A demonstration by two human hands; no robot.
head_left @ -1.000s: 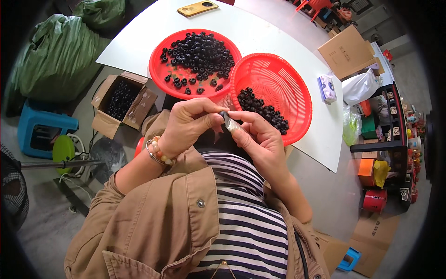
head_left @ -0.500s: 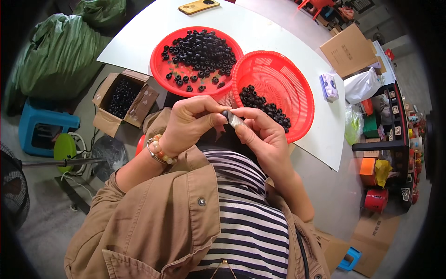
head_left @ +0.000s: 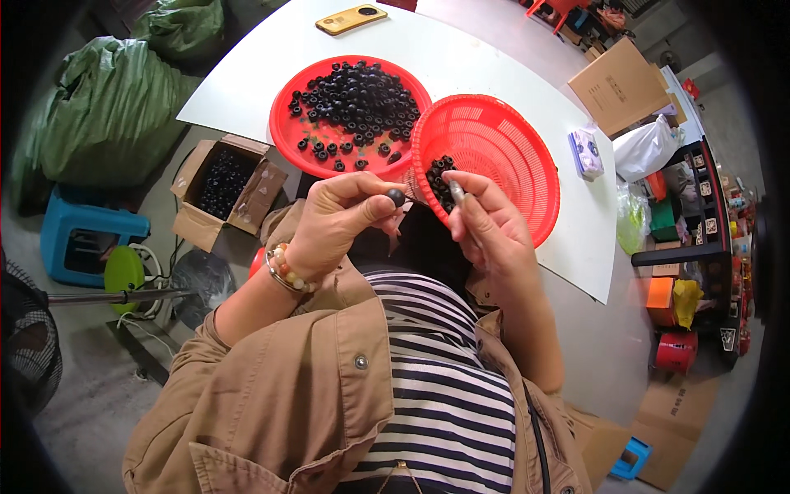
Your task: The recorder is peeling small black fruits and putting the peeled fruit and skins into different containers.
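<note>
Between thumb and fingertips, my left hand point(head_left: 350, 206) pinches a small black round piece point(head_left: 396, 198), like a bead. My right hand point(head_left: 496, 226) is closed around a slim silvery tool point(head_left: 457, 191); its exact kind is too small to make out. The hands are apart, in front of my striped top. Just beyond them a red plastic basket point(head_left: 539, 156) leans at the table edge, with black pieces point(head_left: 443, 177) gathered in its lower left part, partly behind my right hand. To its left, a round red tray point(head_left: 284, 136) bears many loose black beads point(head_left: 362, 95), some with visible holes.
The tray and basket rest on a white table point(head_left: 461, 58) with a phone point(head_left: 351, 19) and a tissue pack point(head_left: 586, 154). Left on the floor are an open carton of black pieces point(head_left: 220, 183), a blue stool point(head_left: 86, 235), green sacks point(head_left: 115, 115) and a fan point(head_left: 29, 337).
My hands have moved apart: the right one has drawn away from the black piece with the silvery tool. The left still pinches the piece. The view has shifted slightly.
</note>
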